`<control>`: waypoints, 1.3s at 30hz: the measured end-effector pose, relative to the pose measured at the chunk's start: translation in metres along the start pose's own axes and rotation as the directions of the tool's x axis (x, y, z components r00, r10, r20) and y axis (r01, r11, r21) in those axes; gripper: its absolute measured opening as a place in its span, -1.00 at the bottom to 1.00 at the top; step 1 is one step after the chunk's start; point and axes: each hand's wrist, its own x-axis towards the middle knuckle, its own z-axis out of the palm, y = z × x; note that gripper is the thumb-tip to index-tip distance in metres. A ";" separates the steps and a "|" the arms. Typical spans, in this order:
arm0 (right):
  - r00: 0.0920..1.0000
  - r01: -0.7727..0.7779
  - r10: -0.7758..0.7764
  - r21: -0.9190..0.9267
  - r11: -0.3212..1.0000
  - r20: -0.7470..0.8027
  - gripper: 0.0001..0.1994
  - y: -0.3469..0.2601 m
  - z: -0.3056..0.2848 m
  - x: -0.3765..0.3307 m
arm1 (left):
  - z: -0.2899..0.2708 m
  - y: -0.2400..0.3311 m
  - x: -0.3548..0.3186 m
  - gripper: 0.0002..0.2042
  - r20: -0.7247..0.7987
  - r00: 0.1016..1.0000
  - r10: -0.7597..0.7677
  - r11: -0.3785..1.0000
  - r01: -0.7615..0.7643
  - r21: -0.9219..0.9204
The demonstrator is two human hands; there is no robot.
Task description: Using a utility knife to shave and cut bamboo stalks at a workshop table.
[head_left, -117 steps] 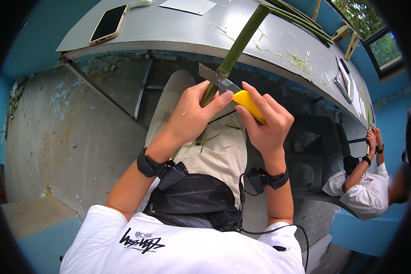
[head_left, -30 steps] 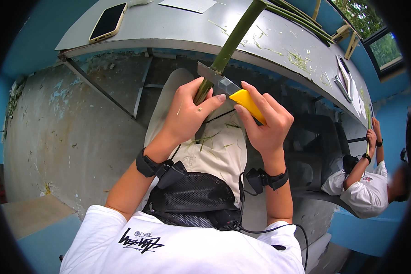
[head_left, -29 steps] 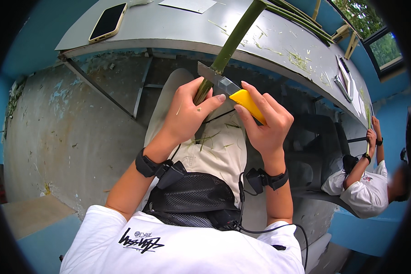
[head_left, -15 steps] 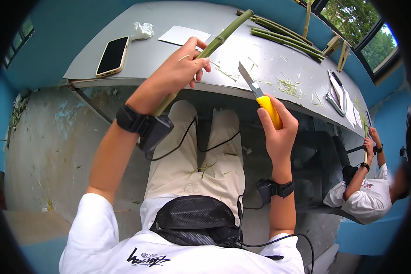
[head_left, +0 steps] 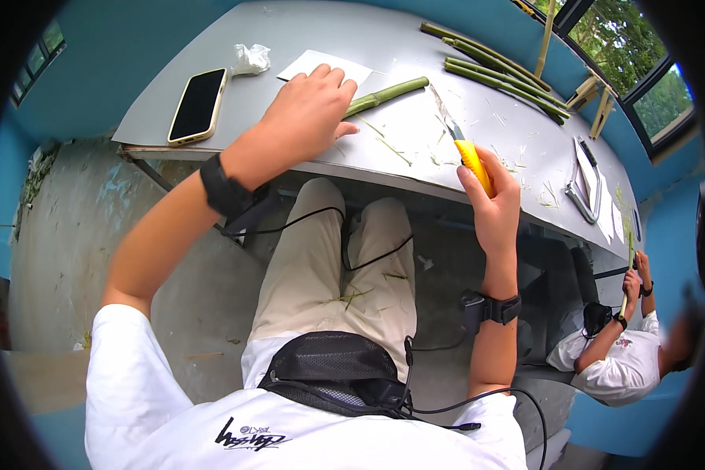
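Observation:
My left hand is closed over a green bamboo stalk, close above the grey table. The stalk's far end points right, and its other part is hidden by the hand. In my right hand is a yellow-handled utility knife. Its blade is out and slants up and left, with the tip close to the stalk's right end; whether they touch I cannot tell. Pale green shavings lie on the tabletop between and around my hands.
A phone, crumpled tissue and white card lie at the left. Several bamboo stalks rest at the back right, with a hacksaw farther right. A co-worker holds a green stick.
My left hand has turned over and lowered the stalk toward the tabletop, so it lies flatter. The knife has shifted slightly right, still in my right hand.

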 end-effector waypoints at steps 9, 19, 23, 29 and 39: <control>0.999 -0.034 0.030 0.089 0.995 0.042 -0.59 0.003 -0.001 0.000 | 0.083 0.103 -0.160 -0.88 0.604 0.637 0.479 0.832 -0.110 -0.543; 0.995 -0.083 0.071 0.167 0.982 0.076 -0.57 0.010 -0.006 -0.006 | 0.264 0.144 -0.167 -0.67 0.834 0.142 0.533 0.843 -0.171 -0.510; 0.997 -0.040 0.025 0.196 0.980 0.078 -0.60 0.005 -0.005 -0.005 | 0.309 0.156 -0.201 -0.52 0.865 -0.170 0.473 0.877 -0.002 -0.480; 0.984 -0.113 0.089 0.157 0.981 0.154 -0.61 0.001 -0.013 0.003 | 0.335 0.159 -0.200 -0.47 0.767 -0.377 0.520 0.847 0.114 -0.518; 0.700 -0.567 0.360 0.174 0.805 0.617 -0.52 -0.012 -0.043 0.059 | 0.352 0.128 -0.167 -0.51 0.748 -0.262 0.609 0.792 0.239 -0.562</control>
